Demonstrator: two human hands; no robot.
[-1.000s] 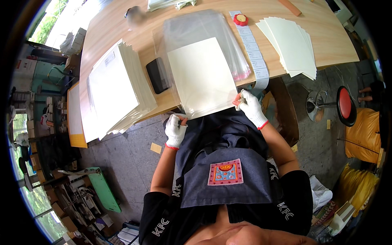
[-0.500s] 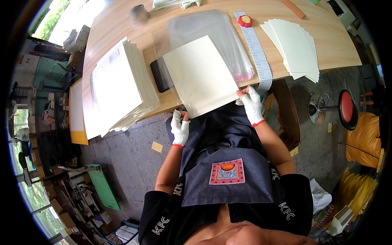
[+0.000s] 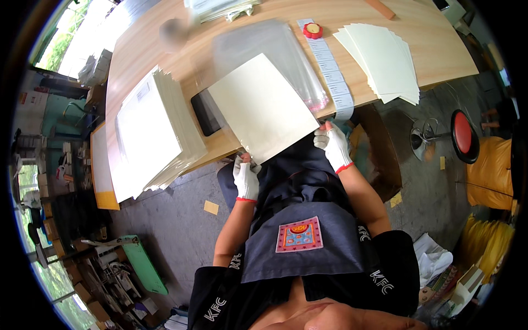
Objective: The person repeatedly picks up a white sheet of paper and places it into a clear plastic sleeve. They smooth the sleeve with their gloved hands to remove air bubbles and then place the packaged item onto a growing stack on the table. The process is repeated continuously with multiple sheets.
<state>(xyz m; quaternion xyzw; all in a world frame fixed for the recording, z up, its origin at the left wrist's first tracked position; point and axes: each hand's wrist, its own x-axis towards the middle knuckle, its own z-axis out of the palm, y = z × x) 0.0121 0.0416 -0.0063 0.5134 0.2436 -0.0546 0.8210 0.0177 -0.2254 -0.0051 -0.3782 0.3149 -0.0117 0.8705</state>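
Note:
A cream-white card sheet [image 3: 264, 107], seemingly inside a clear plastic sleeve, lies tilted over the near table edge. My left hand [image 3: 246, 179], in a white fingertip-less glove with a red cuff, is closed at its near corner. On the right, my right hand [image 3: 333, 147], gloved the same way, pinches the right corner between thumb and fingers. Beyond the sheet lies a stack of clear plastic sleeves [image 3: 250, 41]. A dark phone [image 3: 205, 114] sits partly under the sleeve's left edge.
To the left stands a thick pile of sleeved white sheets [image 3: 147, 132]. A label strip [image 3: 331, 71] with a red round object [image 3: 313, 30] on it runs beside fanned cream sheets [image 3: 380, 60] on the wooden table [image 3: 440, 60]. A red-seated stool [image 3: 465, 132] is at right.
The whole view has shifted slightly, with the table things now further left. Both hands keep hold of the sleeved sheet, and its near edge slants a little more steeply.

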